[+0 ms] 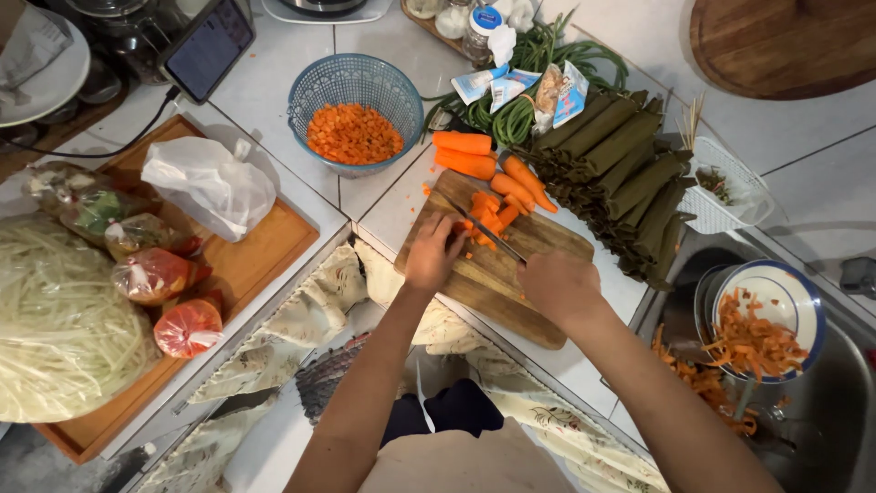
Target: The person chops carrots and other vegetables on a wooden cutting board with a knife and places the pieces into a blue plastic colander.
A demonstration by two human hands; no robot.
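Steel knife (488, 230) over carrot sticks (490, 215)

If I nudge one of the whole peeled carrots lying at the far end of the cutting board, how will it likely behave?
The whole carrots look round and tapered, so one would probably roll, curving toward its thin end. They look stiff, likely lifting without bending. Peeled surfaces may be a little slick. Some lie partly off the cutting board edge, so a nudge could send one onto the tiled counter.
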